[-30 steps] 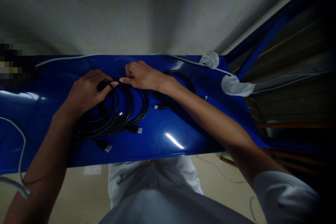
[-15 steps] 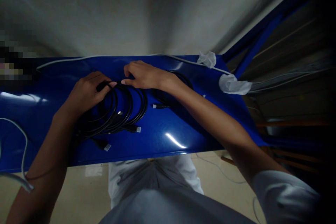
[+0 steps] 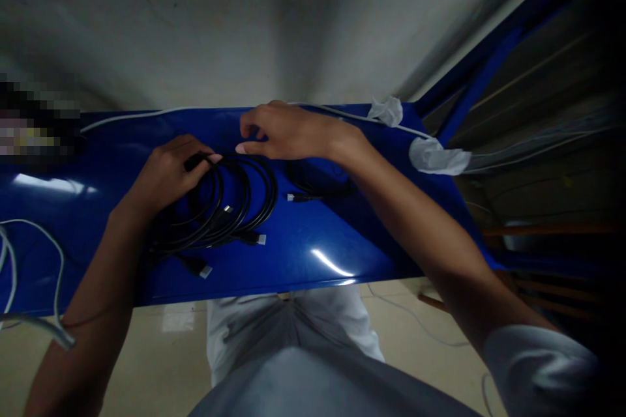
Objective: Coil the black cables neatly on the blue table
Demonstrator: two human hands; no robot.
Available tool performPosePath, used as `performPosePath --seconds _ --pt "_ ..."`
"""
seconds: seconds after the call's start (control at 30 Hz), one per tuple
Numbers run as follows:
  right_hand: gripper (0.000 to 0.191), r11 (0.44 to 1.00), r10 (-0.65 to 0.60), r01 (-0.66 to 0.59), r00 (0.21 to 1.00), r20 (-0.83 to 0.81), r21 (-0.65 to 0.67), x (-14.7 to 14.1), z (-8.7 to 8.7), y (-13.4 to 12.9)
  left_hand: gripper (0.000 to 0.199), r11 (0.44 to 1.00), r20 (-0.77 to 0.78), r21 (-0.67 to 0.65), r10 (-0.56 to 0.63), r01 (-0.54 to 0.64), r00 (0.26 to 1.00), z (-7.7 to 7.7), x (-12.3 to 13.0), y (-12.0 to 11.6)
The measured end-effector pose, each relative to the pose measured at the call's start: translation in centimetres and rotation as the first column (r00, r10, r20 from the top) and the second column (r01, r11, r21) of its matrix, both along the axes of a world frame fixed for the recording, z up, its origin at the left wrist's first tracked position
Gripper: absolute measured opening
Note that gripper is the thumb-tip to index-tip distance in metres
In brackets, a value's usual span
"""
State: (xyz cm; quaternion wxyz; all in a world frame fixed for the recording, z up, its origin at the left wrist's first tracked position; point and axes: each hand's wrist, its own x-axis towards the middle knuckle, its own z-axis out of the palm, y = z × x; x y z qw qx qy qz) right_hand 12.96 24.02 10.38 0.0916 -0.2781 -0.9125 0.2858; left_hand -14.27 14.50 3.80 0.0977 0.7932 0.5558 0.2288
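Note:
Several coils of black cable point(image 3: 221, 228) lie overlapping on a blue tabletop point(image 3: 288, 251), their plugs with pale tips pointing toward the near edge. At the far left of the coils, my left hand point(image 3: 173, 169) is closed, with thumb and fingers pinched on the black cable's upper loops. My right hand point(image 3: 281, 130) hovers just above the far right side of these coils, thumb and curled fingers apart, with nothing visible between them. Another black cable coil point(image 3: 317, 190) lies under and beside my right wrist, partly hidden by the forearm.
A white cable point(image 3: 161, 111) runs along the back edge by the wall. White wrappings point(image 3: 437, 156) sit on it at the right, near a blue frame bar point(image 3: 469, 88). Grey cables point(image 3: 59, 273) hang at the left, crossing near my left forearm.
My right hand has moved slightly right and away from the left hand's fingertips. My left hand stays on the cable coils. The view has shifted a little.

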Motion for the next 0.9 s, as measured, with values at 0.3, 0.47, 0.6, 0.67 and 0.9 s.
performPosePath --seconds 0.3,0.47,0.6,0.67,0.9 --pt "0.039 0.967 -0.229 0.219 0.971 0.070 0.130 13.6 -2.5 1.9 0.029 0.996 0.200 -0.089 0.026 -0.009 0.979 1.8 0.7 -0.7" --pt "0.070 0.938 -0.316 0.314 0.949 -0.009 0.148 18.5 -6.4 1.5 0.032 0.963 0.295 -0.265 0.029 0.052 0.955 3.9 0.6 -1.5" --pt "0.041 0.936 -0.322 0.337 0.936 -0.141 0.104 18.2 -8.5 1.7 0.026 0.986 0.239 -0.166 0.040 0.000 0.970 5.9 1.9 -1.8" --pt "0.038 0.936 -0.314 0.337 0.930 -0.193 0.099 17.5 -9.5 1.9 0.024 0.996 0.160 -0.086 0.024 -0.010 0.987 6.9 3.7 -1.7" --pt "0.044 0.912 -0.333 0.377 0.911 -0.243 0.163 15.2 -11.3 1.0 0.034 0.971 0.025 -0.036 -0.237 0.238 0.971 5.5 14.2 1.1"
